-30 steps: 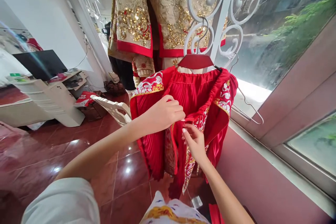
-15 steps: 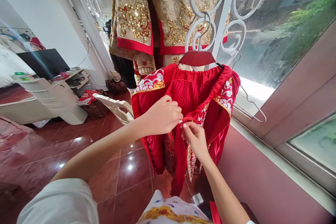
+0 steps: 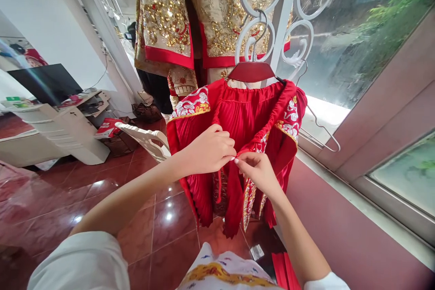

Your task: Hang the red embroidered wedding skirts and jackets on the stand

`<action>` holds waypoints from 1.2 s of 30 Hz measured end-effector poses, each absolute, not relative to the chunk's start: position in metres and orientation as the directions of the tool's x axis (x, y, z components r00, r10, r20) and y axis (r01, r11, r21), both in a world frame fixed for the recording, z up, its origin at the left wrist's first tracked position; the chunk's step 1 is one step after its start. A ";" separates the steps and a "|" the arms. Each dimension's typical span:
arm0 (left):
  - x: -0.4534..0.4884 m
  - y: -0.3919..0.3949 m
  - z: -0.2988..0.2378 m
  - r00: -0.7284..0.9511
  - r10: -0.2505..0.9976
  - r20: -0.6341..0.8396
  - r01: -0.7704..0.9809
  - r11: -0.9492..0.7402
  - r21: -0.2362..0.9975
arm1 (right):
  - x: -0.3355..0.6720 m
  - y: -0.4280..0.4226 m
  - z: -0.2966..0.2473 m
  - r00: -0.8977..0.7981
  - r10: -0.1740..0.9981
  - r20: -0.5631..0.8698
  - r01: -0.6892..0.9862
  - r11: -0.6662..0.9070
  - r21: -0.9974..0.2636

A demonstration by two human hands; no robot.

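Beside the window (image 3: 335, 59), we locate the red garment (image 3: 239, 115), suspended from a dark red hanger (image 3: 251, 72) in front of the white scrollwork (image 3: 282, 18); its gathered waistband runs across the top, just below the hanger, and panels stitched in silver and gold fold outward at both sides. We position our left hand (image 3: 215, 147) at the front of the garment, near its middle, with the fingers curled and the thumb tip closed against them; we set our right hand (image 3: 260, 170) opposite, with thumb and forefinger pressed together. Both sets of fingertips come together at one spot, pinching a small piece of the garment's red material; we cannot tell whether this piece is a tie or an edge, since the fingers cover it. Below the left hand, we observe a thin red cord (image 3: 219, 188) hanging down the front.

Behind the garment, we note gold sequined clothing (image 3: 227, 13) with red hems; to the right, a wire hanger (image 3: 318, 126) hangs near the window; to the left, we see a white chair (image 3: 137, 135), and farther off a black monitor (image 3: 45, 84) and a pale desk (image 3: 73, 129). On the tiled floor (image 3: 132, 222), a small clear object (image 3: 257, 252) lies near the garment's lower end; red cloth (image 3: 285, 272) shows beside our right forearm.
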State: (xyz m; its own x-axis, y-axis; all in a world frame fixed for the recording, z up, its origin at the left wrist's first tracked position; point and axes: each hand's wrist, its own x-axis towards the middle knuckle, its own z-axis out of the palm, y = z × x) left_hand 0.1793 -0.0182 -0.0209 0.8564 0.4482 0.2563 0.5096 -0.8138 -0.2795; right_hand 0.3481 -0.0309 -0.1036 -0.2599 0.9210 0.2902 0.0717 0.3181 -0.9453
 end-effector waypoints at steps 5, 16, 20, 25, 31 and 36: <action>0.182 -0.018 -0.024 0.852 0.445 0.275 0.512 -0.816 -0.268 | 0.346 -0.028 -0.116 -0.158 0.946 0.282 -0.089 0.270 -0.959; 0.186 -0.019 -0.026 0.847 0.441 0.297 0.515 -0.819 -0.253 | 0.342 -0.036 -0.121 -0.255 0.936 0.242 -0.218 0.188 -0.958; 0.192 -0.022 -0.028 0.861 0.419 0.287 0.501 -0.794 -0.345 | 0.334 -0.037 -0.134 -0.154 0.970 0.188 -0.329 0.129 -0.935; 0.190 -0.022 -0.019 0.796 0.436 0.419 0.583 -0.737 -0.341 | 0.322 -0.035 -0.178 -0.134 0.988 0.083 -0.216 0.053 -0.975; 0.161 -0.026 -0.001 0.760 0.551 0.344 0.634 -0.744 -0.209 | 0.341 -0.052 -0.202 -0.248 0.965 0.080 0.003 0.084 -0.996; 0.174 -0.009 -0.003 0.373 0.648 0.664 0.896 -0.437 -0.076 | 0.399 -0.018 -0.106 0.245 0.774 0.583 0.537 0.392 -0.747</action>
